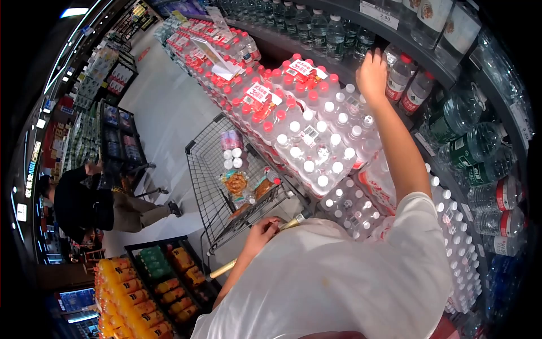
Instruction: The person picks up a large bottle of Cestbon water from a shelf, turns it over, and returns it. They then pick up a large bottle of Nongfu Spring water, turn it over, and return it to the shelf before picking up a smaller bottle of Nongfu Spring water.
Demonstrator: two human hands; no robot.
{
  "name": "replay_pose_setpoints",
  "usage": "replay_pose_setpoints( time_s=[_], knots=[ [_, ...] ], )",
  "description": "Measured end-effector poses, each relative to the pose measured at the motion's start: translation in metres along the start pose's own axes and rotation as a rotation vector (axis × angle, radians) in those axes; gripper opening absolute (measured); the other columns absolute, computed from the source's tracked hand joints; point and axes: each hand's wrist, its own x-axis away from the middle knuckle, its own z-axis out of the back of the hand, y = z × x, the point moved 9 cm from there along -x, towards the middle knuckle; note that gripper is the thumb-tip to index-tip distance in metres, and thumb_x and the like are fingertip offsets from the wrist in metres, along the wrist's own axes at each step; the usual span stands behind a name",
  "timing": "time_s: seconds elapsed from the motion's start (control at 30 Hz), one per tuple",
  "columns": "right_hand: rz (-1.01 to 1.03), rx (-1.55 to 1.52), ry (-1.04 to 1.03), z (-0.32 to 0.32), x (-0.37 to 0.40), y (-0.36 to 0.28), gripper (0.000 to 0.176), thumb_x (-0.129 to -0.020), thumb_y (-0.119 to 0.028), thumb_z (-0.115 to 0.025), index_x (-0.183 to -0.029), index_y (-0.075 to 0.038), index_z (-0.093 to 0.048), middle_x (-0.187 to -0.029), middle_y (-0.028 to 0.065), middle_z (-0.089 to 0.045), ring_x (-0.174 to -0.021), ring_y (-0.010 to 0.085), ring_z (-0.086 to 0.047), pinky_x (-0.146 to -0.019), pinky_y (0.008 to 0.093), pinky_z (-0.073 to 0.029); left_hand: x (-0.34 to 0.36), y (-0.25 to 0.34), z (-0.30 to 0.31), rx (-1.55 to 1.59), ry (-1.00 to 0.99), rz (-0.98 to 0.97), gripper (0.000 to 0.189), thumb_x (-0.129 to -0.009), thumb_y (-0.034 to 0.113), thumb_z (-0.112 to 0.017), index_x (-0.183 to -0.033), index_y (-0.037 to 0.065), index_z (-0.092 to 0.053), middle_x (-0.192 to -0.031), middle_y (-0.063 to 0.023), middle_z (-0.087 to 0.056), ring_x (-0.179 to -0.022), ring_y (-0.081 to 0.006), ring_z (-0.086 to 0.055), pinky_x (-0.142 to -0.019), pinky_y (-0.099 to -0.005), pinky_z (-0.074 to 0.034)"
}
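My right hand reaches up to the bottle shelf at the upper right, its fingers stretched out. Beside it stand water bottles with red caps, the nearest being a red-labelled bottle. I see no bottle in that hand; whether its fingertips touch one is hard to make out. Low in front of my body, my left hand is curled at the handle of the shopping cart. In the cart lie a pack with white-topped containers and bagged food.
Shrink-wrapped packs of white-capped bottles are stacked between cart and shelf. Red-capped packs continue along the aisle. A person in dark clothes is at the left. Orange drink bottles fill a display at the lower left. Large bottles line the right shelf.
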Motion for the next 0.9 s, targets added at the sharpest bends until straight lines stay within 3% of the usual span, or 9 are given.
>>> replay_pose_setpoints(
  time_s=[0.07,0.1,0.17,0.27,0.37,0.4,0.9],
  knots=[
    [0.025,0.12,0.085,-0.012,-0.026,0.025,0.048,-0.08,-0.011,-0.056,-0.123,0.008,-0.053,-0.135,0.0289,-0.047,-0.124,0.0437,-0.045,-0.108,0.0491,-0.036,-0.001,-0.002,-0.002,-0.001,0.003,0.005,0.025,-0.1,0.018,-0.056,-0.113,-0.003,-0.062,-0.084,-0.0049,-0.064,-0.077,-0.0109,-0.057,-0.071,-0.0266,-0.047],
    [-0.063,0.141,0.024,-0.013,-0.037,0.035,0.047,-0.084,-0.012,-0.052,-0.126,0.009,-0.052,-0.134,0.0298,-0.048,-0.123,0.0445,-0.046,-0.107,0.0468,-0.038,-0.001,-0.005,-0.003,0.005,0.008,0.014,0.025,-0.1,0.018,-0.056,-0.113,-0.002,-0.062,-0.085,-0.005,-0.064,-0.077,-0.011,-0.057,-0.071,-0.0267,-0.047],
    [-0.321,0.223,-0.292,-0.05,-0.062,0.073,0.049,-0.091,-0.017,-0.048,-0.135,0.004,-0.048,-0.143,0.025,-0.044,-0.13,0.0402,-0.044,-0.109,0.0434,-0.036,-0.003,-0.006,-0.003,0.009,0.011,0.025,0.025,-0.1,0.018,-0.055,-0.113,-0.002,-0.062,-0.086,-0.0048,-0.064,-0.079,-0.011,-0.057,-0.072,-0.0266,-0.047],
    [-0.28,0.222,-0.005,-0.082,-0.075,0.104,0.049,-0.093,-0.025,-0.049,-0.136,-0.003,-0.049,-0.142,0.0202,-0.048,-0.132,0.04,-0.044,-0.104,0.0477,-0.041,-0.002,-0.002,-0.004,0.015,0.009,0.035,0.026,-0.1,0.019,-0.054,-0.114,-0.002,-0.062,-0.088,-0.0044,-0.064,-0.081,-0.0109,-0.057,-0.074,-0.0264,-0.047],
    [-0.422,-0.088,0.014,-0.073,-0.092,0.12,0.052,-0.093,-0.03,-0.05,-0.139,-0.007,-0.047,-0.145,0.0168,-0.047,-0.134,0.0383,-0.043,-0.107,0.0463,-0.039,-0.001,0.0,-0.003,0.028,0.023,0.042,0.026,-0.1,0.019,-0.056,-0.114,-0.002,-0.062,-0.088,-0.0047,-0.063,-0.081,-0.0115,-0.057,-0.074,-0.0268,-0.047],
    [-0.365,-0.027,0.045,-0.068,-0.096,0.116,0.057,-0.089,-0.027,-0.056,-0.141,-0.005,-0.044,-0.143,0.0196,-0.047,-0.131,0.0399,-0.046,-0.108,0.0441,-0.038,-0.002,0.001,-0.003,0.023,0.024,0.042,0.026,-0.1,0.019,-0.056,-0.114,-0.002,-0.062,-0.088,-0.0046,-0.063,-0.081,-0.0114,-0.057,-0.074,-0.0268,-0.047],
    [-0.292,0.098,0.013,-0.062,-0.117,0.126,0.06,-0.087,-0.023,-0.06,-0.14,-0.002,-0.044,-0.144,0.0247,-0.044,-0.134,0.043,-0.04,-0.11,0.0456,-0.035,-0.016,0.004,0.0,0.0,0.024,0.07,0.026,-0.099,0.019,-0.057,-0.112,-0.003,-0.062,-0.086,-0.0038,-0.063,-0.078,-0.0099,-0.055,-0.071,-0.0258,-0.046]
  ],
)
